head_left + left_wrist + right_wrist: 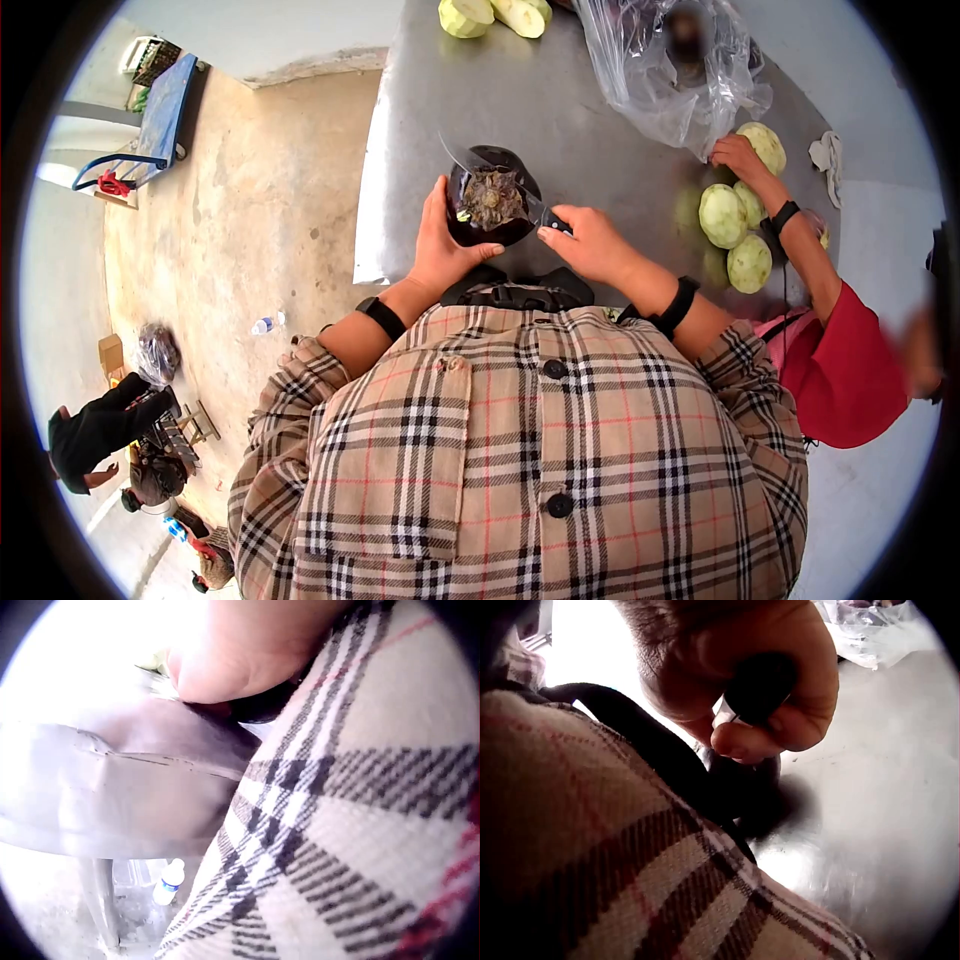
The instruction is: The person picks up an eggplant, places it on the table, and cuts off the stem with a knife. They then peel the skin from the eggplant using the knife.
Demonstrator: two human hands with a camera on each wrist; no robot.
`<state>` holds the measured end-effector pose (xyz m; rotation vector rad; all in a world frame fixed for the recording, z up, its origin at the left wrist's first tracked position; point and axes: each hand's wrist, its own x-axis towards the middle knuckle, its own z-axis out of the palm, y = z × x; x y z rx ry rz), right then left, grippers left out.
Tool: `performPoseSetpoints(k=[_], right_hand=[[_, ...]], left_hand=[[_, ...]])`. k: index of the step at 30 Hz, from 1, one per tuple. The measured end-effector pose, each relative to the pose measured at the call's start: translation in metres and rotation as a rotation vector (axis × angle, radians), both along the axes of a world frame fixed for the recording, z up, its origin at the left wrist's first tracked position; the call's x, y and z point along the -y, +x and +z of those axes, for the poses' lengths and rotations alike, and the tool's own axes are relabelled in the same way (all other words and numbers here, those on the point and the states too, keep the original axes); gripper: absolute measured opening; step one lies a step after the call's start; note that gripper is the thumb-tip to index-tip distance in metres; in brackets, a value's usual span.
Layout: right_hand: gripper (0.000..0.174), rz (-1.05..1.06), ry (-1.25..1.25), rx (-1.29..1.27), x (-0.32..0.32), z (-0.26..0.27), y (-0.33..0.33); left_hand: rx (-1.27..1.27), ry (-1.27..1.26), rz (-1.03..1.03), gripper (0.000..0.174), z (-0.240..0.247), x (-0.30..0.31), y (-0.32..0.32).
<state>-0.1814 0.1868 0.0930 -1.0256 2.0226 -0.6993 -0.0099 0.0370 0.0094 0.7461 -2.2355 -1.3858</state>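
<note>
A round, dark purple eggplant [490,203] with a rough brown stem end facing up is at the table's near edge in the head view. My left hand [445,248] grips it from the left side, thumb along its near face. My right hand [592,243] holds a knife by its black handle [556,221]; the blade crosses the eggplant near the stem end, its tip showing beyond the far left side. In the right wrist view, curled fingers wrap the dark handle [761,688]. The left wrist view shows mostly the heel of the left hand [232,664].
Several pale green peeled eggplants [723,216] lie on the metal table [620,165] at right, near another person's hand [738,155]. A clear plastic bag [650,80] is at the back; more peeled pieces [466,16] lie at the far left. A blue trolley [168,105] stands on the floor.
</note>
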Motion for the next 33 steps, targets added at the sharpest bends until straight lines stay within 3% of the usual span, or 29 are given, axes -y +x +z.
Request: performPoseSetpoints(k=[18, 24, 27, 30, 33], right_hand=[[0.034, -0.207, -0.048, 0.027, 0.003, -0.019, 0.032], [0.033, -0.181, -0.023, 0.07, 0.002, -0.022, 0.019], [0.032, -0.168, 0.1, 0.202, 0.005, -0.006, 0.006], [0.03, -0.108, 0.158, 0.218, 0.009, 0.003, -0.005], [0.029, -0.012, 0.072, 0.093, 0.01, 0.0, -0.012]], left_hand=[[-0.084, -0.037, 0.132, 0.118, -0.015, -0.019, -0.009], [0.015, 0.102, 0.027, 0.12, -0.012, -0.001, 0.003], [0.118, 0.37, -0.092, 0.124, 0.005, 0.025, 0.008], [0.055, -0.04, -0.155, 0.126, 0.008, 0.039, 0.002], [0.013, -0.103, -0.224, 0.129, 0.003, 0.046, -0.009]])
